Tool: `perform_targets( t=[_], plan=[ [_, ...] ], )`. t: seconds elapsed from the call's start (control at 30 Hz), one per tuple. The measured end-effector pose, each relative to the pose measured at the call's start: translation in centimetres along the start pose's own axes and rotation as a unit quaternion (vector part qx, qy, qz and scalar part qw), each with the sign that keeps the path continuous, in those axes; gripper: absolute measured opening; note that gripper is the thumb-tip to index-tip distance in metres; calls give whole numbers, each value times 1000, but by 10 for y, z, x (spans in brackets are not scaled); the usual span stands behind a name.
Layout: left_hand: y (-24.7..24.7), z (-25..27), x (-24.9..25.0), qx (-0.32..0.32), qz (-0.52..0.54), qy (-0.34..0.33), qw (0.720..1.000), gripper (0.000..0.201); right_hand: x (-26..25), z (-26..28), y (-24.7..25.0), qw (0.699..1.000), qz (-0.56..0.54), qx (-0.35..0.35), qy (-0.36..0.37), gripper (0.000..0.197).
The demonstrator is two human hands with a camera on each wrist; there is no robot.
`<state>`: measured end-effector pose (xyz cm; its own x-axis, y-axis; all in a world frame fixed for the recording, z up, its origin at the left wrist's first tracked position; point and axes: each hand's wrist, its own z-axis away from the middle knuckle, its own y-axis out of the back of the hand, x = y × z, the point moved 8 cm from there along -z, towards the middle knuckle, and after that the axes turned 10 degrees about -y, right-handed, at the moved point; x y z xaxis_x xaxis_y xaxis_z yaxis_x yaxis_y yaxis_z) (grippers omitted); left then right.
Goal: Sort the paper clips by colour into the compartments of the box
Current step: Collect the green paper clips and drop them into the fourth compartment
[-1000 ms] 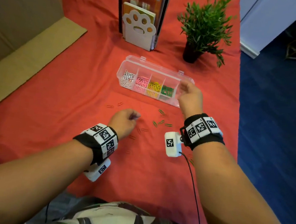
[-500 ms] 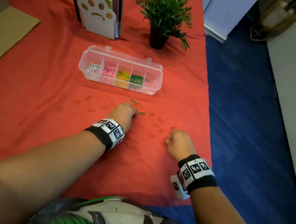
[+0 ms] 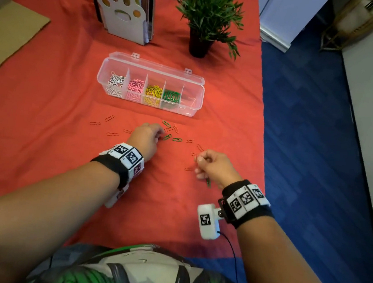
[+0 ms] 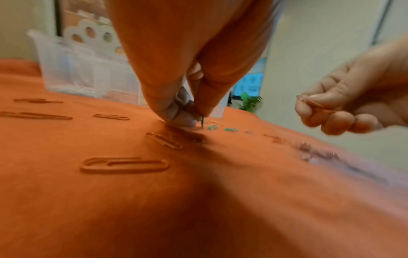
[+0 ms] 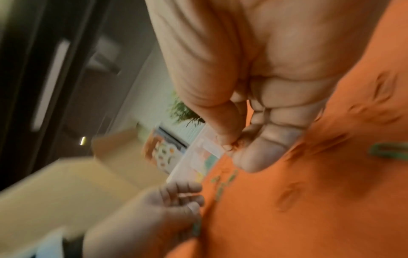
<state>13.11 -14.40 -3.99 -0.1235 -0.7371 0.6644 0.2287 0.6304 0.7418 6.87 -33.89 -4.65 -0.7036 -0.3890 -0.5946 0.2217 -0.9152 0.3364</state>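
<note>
- The right hand (image 3: 215, 167), nearest the front edge of the cloth (image 3: 47, 109), is raised a little off it, thumb and fingers pinching an orange clip (image 4: 315, 104); a green clip (image 3: 208, 183) lies beneath its heel.
- This hand sits near the cloth's right edge, with blue floor (image 3: 318, 131) just beyond; a second ago it was at the box's right end, and half a second ago it was already down here.
- The left hand (image 3: 146, 137) presses its fingertips (image 4: 183, 118) to the cloth mid-width, pinching a green clip's end (image 4: 202, 122); it has stayed there, shifting slightly rightward.
- Loose clips (image 3: 112, 134), orange and green, lie scattered around both hands, between them and the box.
- Bare cloth stretches wide to the left of the left hand.
- The box (image 3: 195, 89) stands farther back, lid open, well apart from both hands; left to right its compartments hold white, pink, yellow and green clips, while the contents of the rightmost one are hard to make out.
- Behind it, a paw bookend (image 3: 125, 14) and a plant (image 3: 207, 13) stand near the far edge.
- A cardboard sheet (image 3: 9, 33) overlaps the far left.
</note>
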Motion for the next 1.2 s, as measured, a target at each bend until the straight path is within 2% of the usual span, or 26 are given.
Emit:
perform_targets(
  t=[0.07,0.17,0.3,0.37,0.43,0.47,0.53,0.57,0.63,0.67,0.73,0.83,0.87,0.9,0.97,1.0,1.03,1.1,1.2],
  plan=[
    [6,1,-4,16,69,35,997,28,-13,0,-6,992,-122,-44,2,21],
    [6,3,-17,30,225,118,967,26,-27,-3,-12,980,-183,-83,8,21],
    [3,9,-31,51,381,199,902,23,-30,-12,-14,987,-146,-67,-13,28],
    [3,13,-32,54,442,219,868,30,-31,-14,-11,992,-113,-44,-16,29],
    [0,15,-31,41,474,231,848,34,-26,-14,-7,995,-96,-27,-29,29],
    [-1,16,-31,31,472,235,849,34,-22,-14,-3,996,-76,-9,-37,31],
    [-2,15,-30,18,448,234,862,33,-17,-12,12,997,37,59,-35,30],
    [-3,14,-29,16,441,232,867,32,-18,-10,18,984,148,94,-24,25],
    [-5,11,-25,7,444,236,864,31,-14,0,21,921,370,119,-30,15],
    [-7,10,-22,1,454,240,858,32,-8,3,20,893,433,117,-43,22],
    [-9,7,-14,-3,490,250,835,33,5,7,12,865,490,98,-56,29],
    [-13,2,-3,4,533,270,802,32,8,10,0,851,514,105,-24,25],
    [-14,0,-1,4,522,271,808,29,9,11,-2,852,513,105,-24,27],
    [-13,-2,-1,7,487,261,834,26,9,11,-3,854,509,106,-27,28],
    [-4,-11,0,6,308,182,934,16,6,14,-2,860,499,103,-27,27],
    [0,-15,4,-5,191,127,973,11,2,15,-2,866,489,100,-19,26],
    [1,-17,8,-22,90,78,993,8,-3,14,-3,877,470,97,-3,23],
    [-4,-17,10,-50,-34,13,998,15,-20,11,-7,909,403,90,54,18],
    [-8,-13,13,-52,-88,-15,995,16,-54,4,-11,937,297,113,144,9]
  ],
)
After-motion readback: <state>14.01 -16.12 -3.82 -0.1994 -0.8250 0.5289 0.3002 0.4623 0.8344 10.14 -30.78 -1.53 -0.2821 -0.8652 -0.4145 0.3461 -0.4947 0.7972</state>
